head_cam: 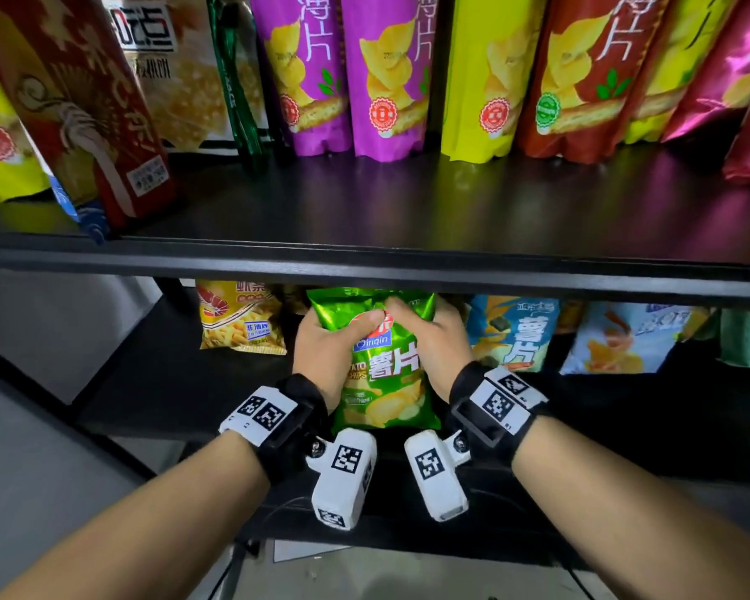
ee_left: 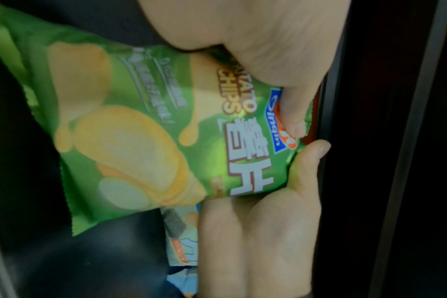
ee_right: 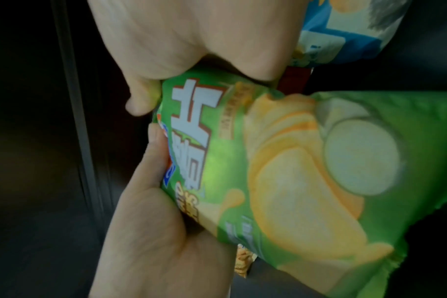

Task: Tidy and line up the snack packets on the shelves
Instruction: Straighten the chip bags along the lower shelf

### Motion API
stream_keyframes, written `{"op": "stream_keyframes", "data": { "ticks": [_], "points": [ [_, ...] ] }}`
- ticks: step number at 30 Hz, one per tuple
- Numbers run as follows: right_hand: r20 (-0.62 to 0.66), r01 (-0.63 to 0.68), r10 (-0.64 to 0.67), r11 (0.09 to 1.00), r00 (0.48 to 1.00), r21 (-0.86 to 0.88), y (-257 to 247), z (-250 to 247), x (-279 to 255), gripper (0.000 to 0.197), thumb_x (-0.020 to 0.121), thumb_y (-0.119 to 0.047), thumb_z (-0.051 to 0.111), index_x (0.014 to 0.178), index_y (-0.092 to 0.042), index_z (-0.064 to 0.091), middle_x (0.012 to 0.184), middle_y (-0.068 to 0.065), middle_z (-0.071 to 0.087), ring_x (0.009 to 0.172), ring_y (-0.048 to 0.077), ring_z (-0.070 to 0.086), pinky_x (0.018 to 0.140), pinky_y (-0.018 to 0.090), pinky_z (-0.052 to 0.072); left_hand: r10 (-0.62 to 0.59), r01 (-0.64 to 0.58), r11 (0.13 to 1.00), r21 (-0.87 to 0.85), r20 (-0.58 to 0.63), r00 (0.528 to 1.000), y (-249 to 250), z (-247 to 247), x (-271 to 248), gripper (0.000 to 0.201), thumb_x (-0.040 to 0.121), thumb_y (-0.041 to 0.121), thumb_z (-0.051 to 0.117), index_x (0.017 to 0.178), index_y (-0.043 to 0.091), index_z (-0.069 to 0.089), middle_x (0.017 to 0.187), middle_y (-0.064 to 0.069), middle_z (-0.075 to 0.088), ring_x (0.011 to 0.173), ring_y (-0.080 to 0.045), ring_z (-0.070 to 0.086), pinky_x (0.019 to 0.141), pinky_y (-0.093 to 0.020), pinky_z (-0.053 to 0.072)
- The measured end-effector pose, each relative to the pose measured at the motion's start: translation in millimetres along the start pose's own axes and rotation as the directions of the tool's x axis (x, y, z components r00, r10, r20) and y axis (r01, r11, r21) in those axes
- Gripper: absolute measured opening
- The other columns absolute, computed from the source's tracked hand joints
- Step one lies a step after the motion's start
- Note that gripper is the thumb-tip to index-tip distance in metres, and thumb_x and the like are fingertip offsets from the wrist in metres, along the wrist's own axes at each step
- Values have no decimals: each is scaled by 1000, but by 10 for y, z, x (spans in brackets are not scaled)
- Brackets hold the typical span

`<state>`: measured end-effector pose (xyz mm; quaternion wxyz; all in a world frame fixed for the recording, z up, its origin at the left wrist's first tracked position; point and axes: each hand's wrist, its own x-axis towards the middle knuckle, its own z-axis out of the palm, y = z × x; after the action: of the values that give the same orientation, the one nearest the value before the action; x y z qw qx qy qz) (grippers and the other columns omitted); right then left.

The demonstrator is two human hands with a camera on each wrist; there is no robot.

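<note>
I have both hands on the green potato chip packet [head_cam: 384,361], which stands on the lower shelf [head_cam: 170,383] between the yellow shrimp-snack packet [head_cam: 239,318] and the blue chip packet [head_cam: 514,333]. My left hand [head_cam: 328,352] clamps its left flank, thumb curled across the front near the logo; my right hand [head_cam: 434,344] clamps the right flank the same way, so the two thumbs nearly meet on the packet's upper face. The wrist views confirm both grips: fingers wrapped behind, thumbs pressing the front. The packet's long axis runs roughly vertical, its top tucked under the edge of the upper shelf [head_cam: 364,264] and leaning away from me, its bottom seam nearest my wrists. Both hands sit equally near, so I judge the coming move to be a two-handed nudge that squares it with its neighbours.
</note>
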<state>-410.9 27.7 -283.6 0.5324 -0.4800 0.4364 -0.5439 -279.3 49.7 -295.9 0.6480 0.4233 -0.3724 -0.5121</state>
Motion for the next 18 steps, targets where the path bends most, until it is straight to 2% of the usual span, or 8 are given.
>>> {"op": "stream_keyframes", "data": {
  "ticks": [3, 5, 7, 10, 12, 15, 16, 18],
  "points": [
    [-53, -21, 18, 999, 998, -46, 70, -46, -24, 15, 90, -30, 67, 79, -21, 72, 84, 7, 76, 83, 29, 73, 81, 44, 59, 8, -6, 999, 48, -41, 999, -52, 29, -141, 23, 79, 4, 80, 100, 10, 73, 98, -18, 77, 87, -34, 75, 76, -44, 62],
    [-74, -5, -4, 993, 997, -116, 109, -62, -51, 27, 93, -31, 64, 67, -26, 71, 74, 1, 76, 72, 18, 73, 69, 33, 59, 15, -10, 999, 54, -94, 995, -78, 28, -213, 18, 76, 14, 82, 92, 14, 75, 94, -17, 77, 82, -31, 76, 70, -39, 61],
    [-55, 29, -38, 986, 998, -162, 118, -92, -116, 36, 96, -33, 60, 62, -28, 70, 66, -6, 73, 62, 9, 69, 59, 22, 54, 4, 5, 998, 55, -161, 987, -68, 43, -284, 4, 82, 20, 81, 82, 18, 78, 89, -15, 77, 77, -28, 76, 65, -35, 59],
    [-75, 67, -84, 975, 994, -211, 132, -105, -133, 46, 99, -36, 54, 57, -19, 63, 56, -8, 67, 52, 3, 62, 51, 16, 47, -21, 41, 996, 78, -242, 970, -81, 42, -245, 21, 91, 31, 73, 73, 23, 77, 83, -12, 77, 71, -25, 75, 60, -32, 58],
    [-86, 73, -94, 974, 992, -216, 115, -118, -159, 49, 100, -37, 51, 57, -16, 59, 53, -6, 63, 49, 5, 58, 48, 17, 44, -29, 60, 992, 113, -262, 965, -66, 58, -277, 27, 94, 39, 68, 74, 22, 76, 83, -11, 78, 72, -25, 75, 61, -34, 59],
    [-137, 71, -104, 970, 985, -232, 47, -125, -146, 53, 99, -43, 50, 52, -17, 54, 49, -5, 56, 46, 6, 51, 49, 25, 39, -56, 74, 990, 117, -152, 987, -47, 56, -369, 23, 91, 42, 70, 95, 19, 74, 96, -14, 77, 85, -30, 76, 81, -49, 62],
    [-170, 62, -106, 968, 980, -245, 20, -126, -126, 55, 99, -44, 50, 50, -17, 51, 43, -8, 50, 41, 1, 45, 47, 26, 36, -59, 65, 993, 103, -58, 997, -65, 29, -409, 35, 85, 41, 76, 109, 17, 70, 104, -14, 76, 92, -31, 75, 85, -51, 61],
    [-239, 25, -75, 978, 968, -208, -33, -152, -89, 54, 98, -45, 51, 52, -17, 46, 37, -9, 46, 36, 0, 42, 43, 22, 34, -95, 73, 983, 170, 129, 987, -140, -39, -513, 69, 69, 36, 88, 128, 18, 56, 114, -10, 74, 103, -29, 73, 84, -42, 61]
  ]
}}
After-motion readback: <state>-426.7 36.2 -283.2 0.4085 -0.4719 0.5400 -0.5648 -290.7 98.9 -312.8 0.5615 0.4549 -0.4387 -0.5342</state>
